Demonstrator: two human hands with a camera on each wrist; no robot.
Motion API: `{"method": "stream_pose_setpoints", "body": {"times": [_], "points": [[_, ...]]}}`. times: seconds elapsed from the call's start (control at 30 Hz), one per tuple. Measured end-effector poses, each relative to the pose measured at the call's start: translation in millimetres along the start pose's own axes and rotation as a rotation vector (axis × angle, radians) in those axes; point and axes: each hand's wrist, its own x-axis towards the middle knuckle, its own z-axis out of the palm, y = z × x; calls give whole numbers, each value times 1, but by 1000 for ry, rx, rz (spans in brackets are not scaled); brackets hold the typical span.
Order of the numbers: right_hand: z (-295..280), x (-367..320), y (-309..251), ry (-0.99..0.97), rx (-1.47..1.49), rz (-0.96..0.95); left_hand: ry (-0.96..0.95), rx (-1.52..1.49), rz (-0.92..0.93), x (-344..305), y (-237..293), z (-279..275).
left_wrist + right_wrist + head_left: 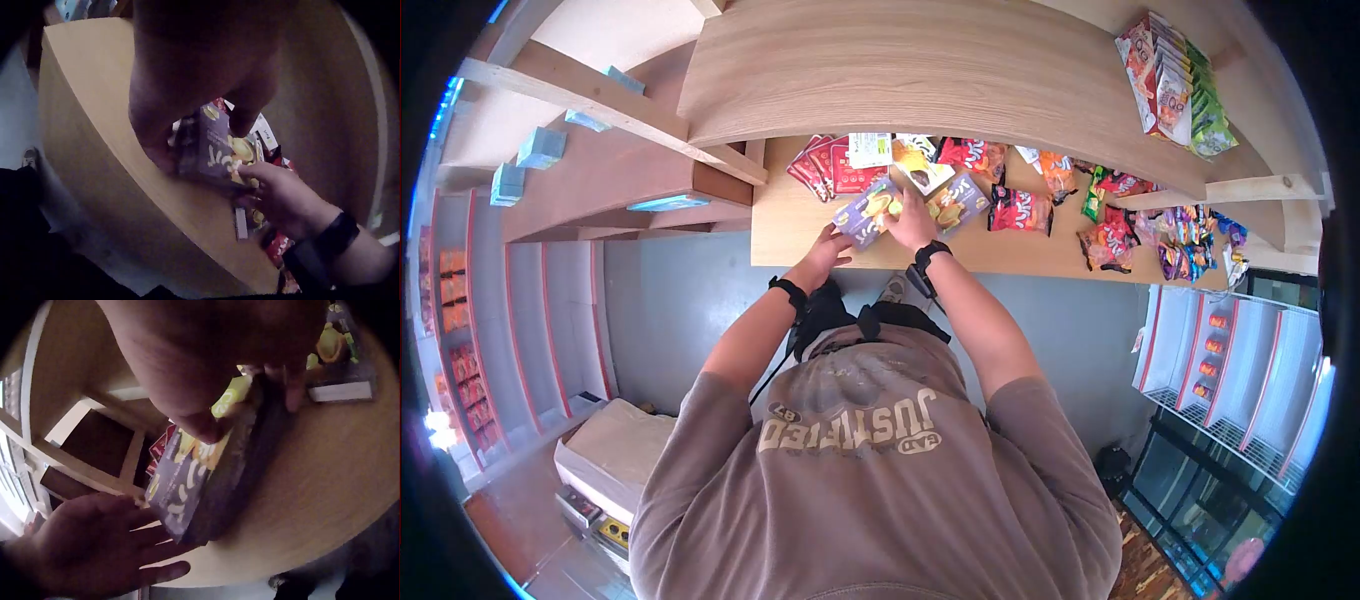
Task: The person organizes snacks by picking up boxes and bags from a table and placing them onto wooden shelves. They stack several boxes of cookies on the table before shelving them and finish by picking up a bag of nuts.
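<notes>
A purple snack box [860, 222] with yellow pictures lies tilted over the table's near edge in the head view. My right hand [913, 222] grips its right end, the thumb on the printed face and fingers at the far side. At the other end is my left hand [828, 248]; in the right wrist view this left hand [106, 544] has its fingers stretched out along the box's corner. A second purple box [968, 203] lies just right of the right hand. Behind them sits a yellow and white pack [922, 165].
Red packets [825, 170] and a white card [870, 150] lie at the back left of the wooden table [785, 235]. Several red snack bags [1020, 212] spread rightwards. A wooden shelf board [940, 70] overhangs the table's back, with upright packs [1170, 90] at its right.
</notes>
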Motion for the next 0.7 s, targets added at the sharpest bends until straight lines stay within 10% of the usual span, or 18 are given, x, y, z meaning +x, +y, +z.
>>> {"method": "stream_pose_setpoints", "body": {"times": [0.47,0.7], "points": [[25,-61,32,-288,455,175,4,80,-180,-27,-17,-11],[-17,-75,8,-71,838,9,109,434,401,-15,-23,-15]]}}
